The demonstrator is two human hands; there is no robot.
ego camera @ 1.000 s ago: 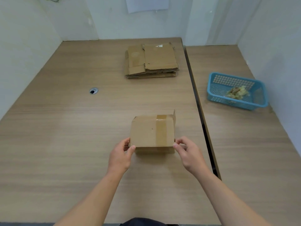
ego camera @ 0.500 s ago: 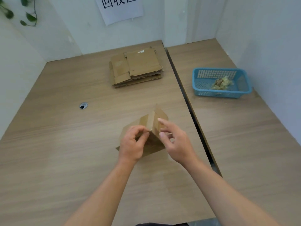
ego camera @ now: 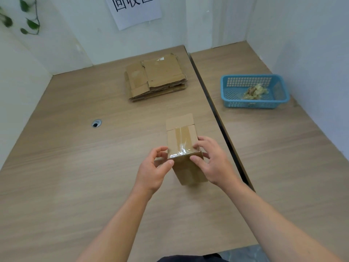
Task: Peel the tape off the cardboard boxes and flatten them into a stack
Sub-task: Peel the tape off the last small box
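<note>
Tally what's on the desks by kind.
Taped box: 1
Flattened stack: 1
Basket: 1
Tape wad: 1
Total: 4

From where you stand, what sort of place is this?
Probably a small recycling corner: a stack of flattened cardboard, a blue basket holding crumpled tape scraps, and a paper sign on the wall.

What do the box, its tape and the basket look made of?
Box: brown cardboard, matte, with creased flaps.
Tape: likely clear plastic film, glossy, wrinkled and glinting at the edge.
Basket: blue plastic, it seems, with moulded lattice walls.
</note>
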